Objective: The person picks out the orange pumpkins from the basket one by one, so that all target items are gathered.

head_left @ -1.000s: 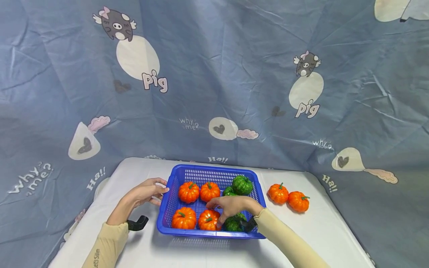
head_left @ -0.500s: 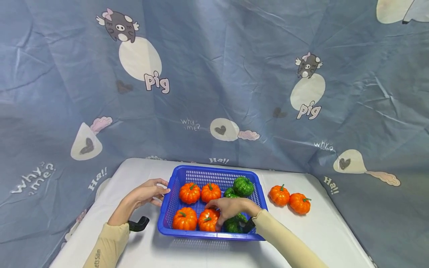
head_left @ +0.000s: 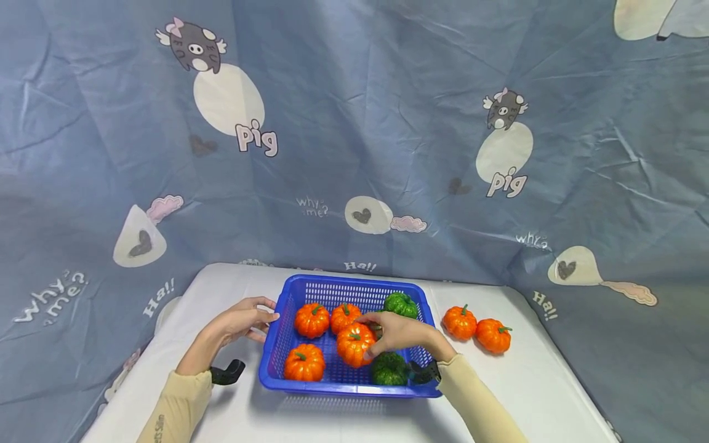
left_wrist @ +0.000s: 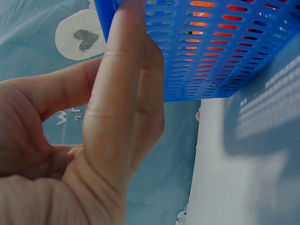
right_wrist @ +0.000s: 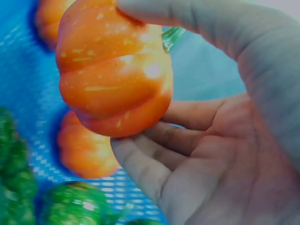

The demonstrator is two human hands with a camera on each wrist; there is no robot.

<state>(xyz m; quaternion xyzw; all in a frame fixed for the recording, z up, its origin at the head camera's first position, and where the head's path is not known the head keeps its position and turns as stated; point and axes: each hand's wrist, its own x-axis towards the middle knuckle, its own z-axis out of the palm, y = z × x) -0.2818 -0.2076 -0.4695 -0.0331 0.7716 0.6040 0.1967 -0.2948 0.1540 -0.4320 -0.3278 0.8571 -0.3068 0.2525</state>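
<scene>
My right hand (head_left: 396,332) grips a small orange pumpkin (head_left: 356,346) with a green stem, lifted over the blue plastic basket (head_left: 354,389). In the right wrist view, the thumb (right_wrist: 154,10) lies on one side of the pumpkin (right_wrist: 115,70) and the other fingers are against the opposite side. My left hand (head_left: 244,320) is at the basket's left rim, its fingers relaxed along the outside of the wall. Three other orange pumpkins, such as the near-left one (head_left: 304,363), sit in the basket's left and middle. Green pumpkins (head_left: 389,369) lie at its right, partly hidden by my right hand.
Two more orange pumpkins (head_left: 460,322) rest side by side on the white tabletop (head_left: 221,406), right of the basket. A blue cloth (head_left: 343,135) printed with pigs hangs behind the table and along its sides.
My right hand has taken hold of the near-middle orange pumpkin and raised it up and slightly right from the basket floor. The left hand stays at the rim.
</scene>
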